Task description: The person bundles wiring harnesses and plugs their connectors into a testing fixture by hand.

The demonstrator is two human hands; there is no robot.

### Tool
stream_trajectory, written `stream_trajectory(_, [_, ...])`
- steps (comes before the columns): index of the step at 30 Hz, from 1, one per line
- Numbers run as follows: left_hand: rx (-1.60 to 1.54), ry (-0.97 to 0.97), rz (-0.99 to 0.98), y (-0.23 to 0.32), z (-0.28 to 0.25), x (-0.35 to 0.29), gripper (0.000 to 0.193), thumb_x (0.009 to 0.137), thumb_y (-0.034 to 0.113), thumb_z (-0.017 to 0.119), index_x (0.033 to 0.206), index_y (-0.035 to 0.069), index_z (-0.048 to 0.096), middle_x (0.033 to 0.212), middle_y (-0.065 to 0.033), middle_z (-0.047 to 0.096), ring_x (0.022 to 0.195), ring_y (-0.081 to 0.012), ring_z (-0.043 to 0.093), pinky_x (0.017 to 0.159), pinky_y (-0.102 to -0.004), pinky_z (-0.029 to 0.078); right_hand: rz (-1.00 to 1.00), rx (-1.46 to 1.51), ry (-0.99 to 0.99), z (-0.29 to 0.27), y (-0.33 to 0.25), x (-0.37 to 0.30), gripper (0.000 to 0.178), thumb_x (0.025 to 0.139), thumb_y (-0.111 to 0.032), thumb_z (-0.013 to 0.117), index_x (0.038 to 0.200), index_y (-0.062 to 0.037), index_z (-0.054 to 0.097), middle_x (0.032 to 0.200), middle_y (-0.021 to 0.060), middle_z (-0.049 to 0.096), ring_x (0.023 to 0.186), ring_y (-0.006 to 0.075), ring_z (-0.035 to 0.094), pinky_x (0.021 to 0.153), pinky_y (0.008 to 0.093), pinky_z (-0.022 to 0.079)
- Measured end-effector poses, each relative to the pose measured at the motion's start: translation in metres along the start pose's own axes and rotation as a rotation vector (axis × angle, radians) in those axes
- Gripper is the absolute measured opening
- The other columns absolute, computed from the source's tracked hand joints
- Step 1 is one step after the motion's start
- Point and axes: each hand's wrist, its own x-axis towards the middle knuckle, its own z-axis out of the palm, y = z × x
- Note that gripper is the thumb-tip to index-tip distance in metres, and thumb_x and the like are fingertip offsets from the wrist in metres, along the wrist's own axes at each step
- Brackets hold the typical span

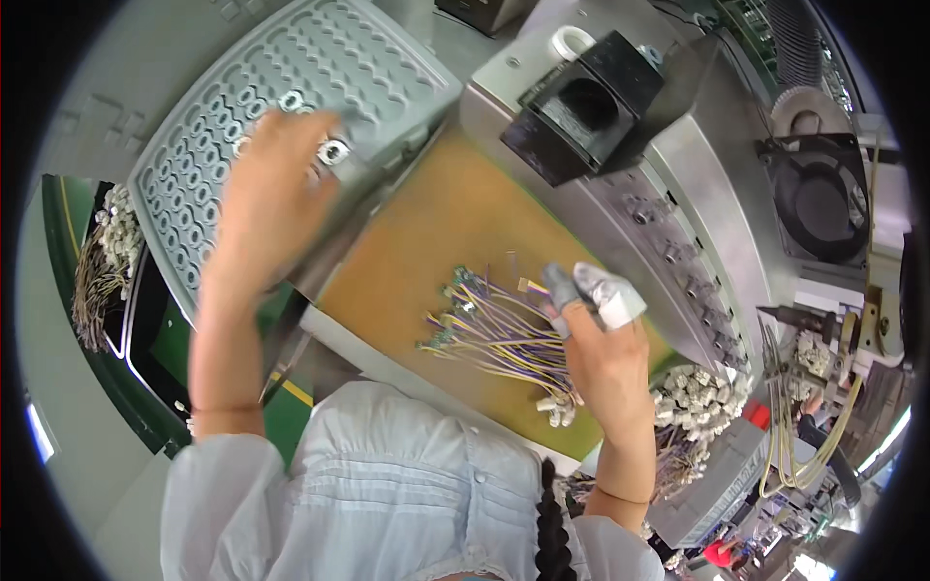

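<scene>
Now pinching a wire end [528, 286] in right hand [608, 347], cannot tell grip of left hand [271, 189], blurred over tray [431, 92]; could snag bundle [509, 339] through crossed wires.

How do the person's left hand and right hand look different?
The left hand is over the gray tray; the right hand is over the brown board. The left hand looks blurry, the right hand sharper. The right hand wears pale finger covers; none show on the left hand. Both arms come from pale sleeves.
</scene>
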Motion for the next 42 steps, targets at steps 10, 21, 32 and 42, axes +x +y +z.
stream_trajectory(10, [0.178,-0.176,-0.171,-0.161,0.033,0.027,0.041,0.076,0.009,0.056,0.116,0.006,0.049,0.111,-0.013,0.055,0.097,-0.0314,0.052,0.082,-0.0354,0.042,0.256,0.852,0.1,-0.014,0.034,-0.013,0.018,0.086,-0.005,0.051,0.101,0.0038,0.055,0.085,0.009,0.061,0.067,0.0099,0.057,0.061,0.0213,0.047])
stream_trajectory(21, [-1.314,-0.406,0.252,0.1,0.026,-0.01,0.031,0.07,-0.005,0.058,0.099,-0.001,0.052,0.109,-0.017,0.047,0.094,-0.0234,0.051,0.085,-0.0348,0.042,0.294,0.87,0.049,-0.007,0.014,-0.02,0.008,0.075,-0.004,0.064,0.081,0.0025,0.062,0.066,0.0021,0.058,0.052,0.0065,0.049,0.046,0.0203,0.038])
stream_trajectory(32, [-1.431,-0.405,-0.025,0.124,0.033,-0.023,0.034,0.063,-0.01,0.057,0.096,0.0,0.06,0.088,-0.0085,0.058,0.08,-0.0188,0.059,0.067,-0.0287,0.047,0.362,0.868,-0.059,-0.02,0.008,-0.037,0.011,0.072,-0.007,0.067,0.076,0.0018,0.062,0.063,0.0045,0.06,0.055,0.0075,0.053,0.049,0.0212,0.041])
stream_trajectory(42, [-1.251,-0.34,0.209,0.128,0.023,-0.015,0.03,0.057,-0.009,0.061,0.086,0.0,0.062,0.084,-0.0101,0.057,0.071,-0.0223,0.058,0.061,-0.0288,0.047,0.484,1.002,-0.181,-0.032,0.009,-0.041,0.011,0.077,-0.007,0.064,0.074,0.003,0.061,0.063,0.0043,0.06,0.055,0.0074,0.055,0.048,0.0201,0.041])
